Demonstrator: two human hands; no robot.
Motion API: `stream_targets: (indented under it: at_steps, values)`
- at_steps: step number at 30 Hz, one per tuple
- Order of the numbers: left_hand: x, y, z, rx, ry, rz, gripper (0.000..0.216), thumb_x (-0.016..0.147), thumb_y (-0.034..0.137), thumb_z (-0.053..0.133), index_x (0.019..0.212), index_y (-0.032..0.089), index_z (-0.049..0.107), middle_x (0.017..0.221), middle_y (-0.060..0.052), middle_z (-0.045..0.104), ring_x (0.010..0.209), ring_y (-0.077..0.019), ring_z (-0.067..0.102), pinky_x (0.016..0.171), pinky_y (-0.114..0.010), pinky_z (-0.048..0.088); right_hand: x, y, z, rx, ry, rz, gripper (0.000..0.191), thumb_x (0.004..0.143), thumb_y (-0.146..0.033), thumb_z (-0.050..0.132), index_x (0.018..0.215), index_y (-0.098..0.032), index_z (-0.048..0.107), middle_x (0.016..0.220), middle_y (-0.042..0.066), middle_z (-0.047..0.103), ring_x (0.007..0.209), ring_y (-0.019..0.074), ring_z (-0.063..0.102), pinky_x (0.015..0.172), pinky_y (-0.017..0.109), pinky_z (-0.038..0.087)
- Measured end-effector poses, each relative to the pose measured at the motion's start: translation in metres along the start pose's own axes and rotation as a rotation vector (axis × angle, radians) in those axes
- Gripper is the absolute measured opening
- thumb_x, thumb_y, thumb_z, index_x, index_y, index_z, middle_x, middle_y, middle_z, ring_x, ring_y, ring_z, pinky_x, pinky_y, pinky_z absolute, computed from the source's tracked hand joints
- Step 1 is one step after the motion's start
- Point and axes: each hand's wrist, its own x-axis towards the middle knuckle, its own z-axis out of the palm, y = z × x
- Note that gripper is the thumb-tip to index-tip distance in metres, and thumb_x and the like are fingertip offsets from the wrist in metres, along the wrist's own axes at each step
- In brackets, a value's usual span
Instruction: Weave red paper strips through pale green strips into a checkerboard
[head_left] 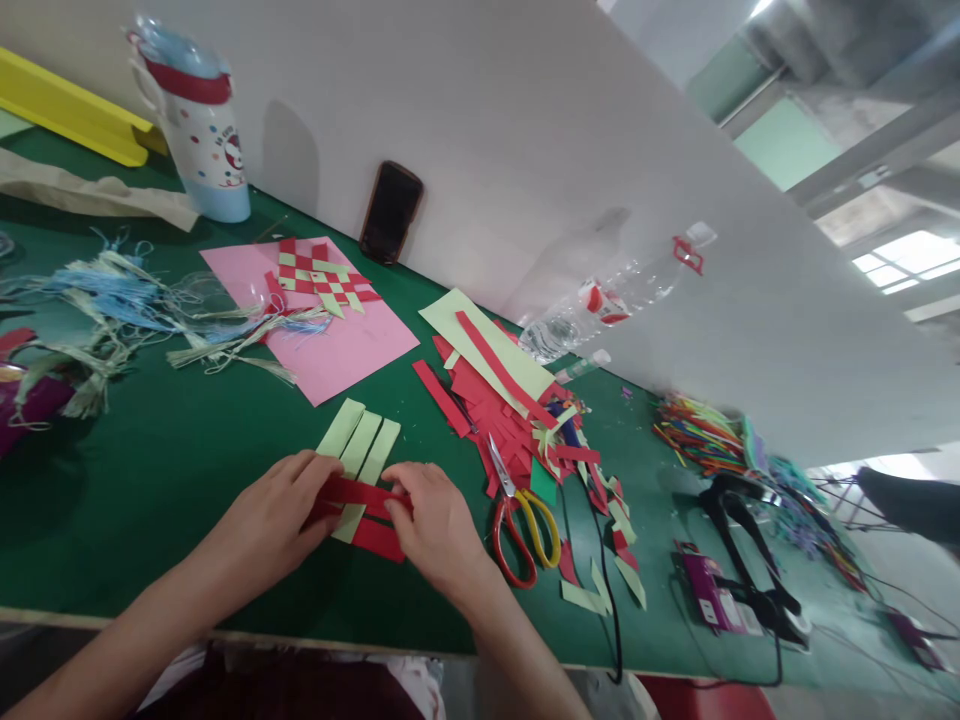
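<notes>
Close to the table's front edge, three pale green paper strips point(361, 441) lie side by side, pointing away from me. A red paper strip point(358, 492) crosses them. My left hand point(291, 500) pinches its left end, and my right hand point(431, 520) grips its right end. Another red strip point(379, 540) lies across nearer to me, partly under my right hand. The fingertips cover parts of the crossings, so the weave there is hard to make out. Scissors point(523, 520) with red and yellow handles lie just right of my right hand.
Red and green paper scraps point(502, 420) are heaped behind the scissors. Woven paper pieces point(321, 275) rest on a pink sheet point(352, 345). A phone point(391, 212) and a plastic bottle point(607, 300) lean on the white partition. Tassels point(112, 290) lie left; a black cable point(611, 590) runs right.
</notes>
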Motion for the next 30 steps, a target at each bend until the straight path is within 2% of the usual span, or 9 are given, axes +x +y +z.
stream_targets:
  at_steps: [3, 7, 11, 14, 16, 19, 22, 24, 30]
  values:
    - [0.001, 0.002, -0.001, 0.002, 0.005, -0.005, 0.021, 0.089, 0.031, 0.054, 0.108, 0.021, 0.055, 0.102, -0.009, 0.062, 0.096, -0.0289, 0.061, 0.080, -0.042, 0.050, 0.003, -0.002, -0.004, 0.134, 0.015, 0.028, 0.029, 0.084, -0.006, 0.059, 0.110, -0.020, 0.063, 0.090, 0.002, 0.067, 0.084, 0.0182, 0.062, 0.076, 0.030, 0.047]
    - [0.001, 0.002, 0.004, 0.033, 0.063, 0.014, 0.025, 0.091, 0.039, 0.054, 0.107, 0.019, 0.055, 0.100, -0.009, 0.063, 0.094, -0.0300, 0.063, 0.079, -0.044, 0.050, 0.013, -0.012, -0.012, 0.436, 0.010, 0.060, 0.030, 0.084, -0.012, 0.063, 0.113, -0.023, 0.063, 0.090, 0.000, 0.066, 0.082, 0.0149, 0.063, 0.076, 0.027, 0.050]
    - [0.001, 0.002, 0.007, 0.037, 0.124, 0.026, 0.023, 0.096, 0.037, 0.043, 0.105, 0.019, 0.054, 0.095, -0.009, 0.064, 0.089, -0.0291, 0.063, 0.078, -0.044, 0.050, 0.027, -0.020, -0.018, 0.732, -0.034, -0.013, 0.027, 0.087, -0.024, 0.065, 0.114, -0.024, 0.062, 0.095, 0.000, 0.064, 0.080, 0.0125, 0.063, 0.074, 0.026, 0.054]
    - [0.001, 0.001, 0.005, 0.008, 0.153, 0.028, 0.022, 0.099, 0.036, 0.036, 0.101, 0.021, 0.053, 0.090, -0.008, 0.064, 0.085, -0.0268, 0.064, 0.074, -0.040, 0.050, 0.034, -0.015, -0.019, 0.848, -0.020, -0.037, 0.027, 0.095, -0.036, 0.056, 0.119, -0.023, 0.058, 0.097, 0.002, 0.062, 0.076, 0.0120, 0.064, 0.070, 0.026, 0.056]
    - [0.001, 0.001, 0.003, -0.008, 0.159, 0.026, 0.021, 0.099, 0.034, 0.034, 0.095, 0.022, 0.051, 0.087, -0.007, 0.063, 0.082, -0.0256, 0.064, 0.070, -0.037, 0.050, 0.039, -0.007, -0.017, 0.790, 0.047, -0.019, 0.028, 0.101, -0.038, 0.046, 0.121, -0.023, 0.057, 0.098, 0.003, 0.062, 0.076, 0.0129, 0.064, 0.069, 0.028, 0.057]
    - [0.001, 0.002, 0.000, -0.029, 0.161, 0.021, 0.022, 0.098, 0.032, 0.033, 0.086, 0.023, 0.049, 0.083, -0.007, 0.063, 0.078, -0.0248, 0.063, 0.067, -0.036, 0.049, 0.047, 0.006, -0.010, 0.439, 0.149, -0.027, 0.026, 0.101, -0.029, 0.046, 0.121, -0.020, 0.060, 0.107, 0.008, 0.066, 0.090, 0.0180, 0.065, 0.081, 0.034, 0.057]
    - [0.001, 0.002, -0.001, -0.050, 0.176, 0.014, 0.023, 0.098, 0.033, 0.033, 0.087, 0.022, 0.050, 0.082, -0.007, 0.062, 0.075, -0.0245, 0.063, 0.067, -0.037, 0.049, 0.056, 0.012, 0.001, 0.017, 0.126, -0.075, 0.033, 0.095, -0.024, 0.058, 0.127, -0.017, 0.061, 0.122, 0.013, 0.063, 0.114, 0.0268, 0.057, 0.099, 0.044, 0.050]
    - [0.001, 0.002, -0.001, -0.055, 0.160, -0.002, 0.024, 0.097, 0.035, 0.034, 0.087, 0.022, 0.051, 0.080, -0.007, 0.061, 0.073, -0.0245, 0.062, 0.066, -0.037, 0.049, 0.060, 0.011, 0.006, -0.150, 0.075, -0.089, 0.040, 0.094, -0.026, 0.062, 0.132, -0.015, 0.059, 0.126, 0.014, 0.062, 0.120, 0.0302, 0.052, 0.102, 0.046, 0.047]
    - [0.001, 0.004, -0.003, -0.057, 0.093, -0.029, 0.025, 0.096, 0.036, 0.034, 0.086, 0.022, 0.051, 0.083, -0.009, 0.063, 0.078, -0.0271, 0.064, 0.066, -0.039, 0.050, 0.058, 0.010, 0.006, -0.249, 0.015, -0.061, 0.042, 0.095, -0.028, 0.062, 0.136, -0.017, 0.057, 0.131, 0.011, 0.061, 0.120, 0.0301, 0.049, 0.099, 0.046, 0.048]
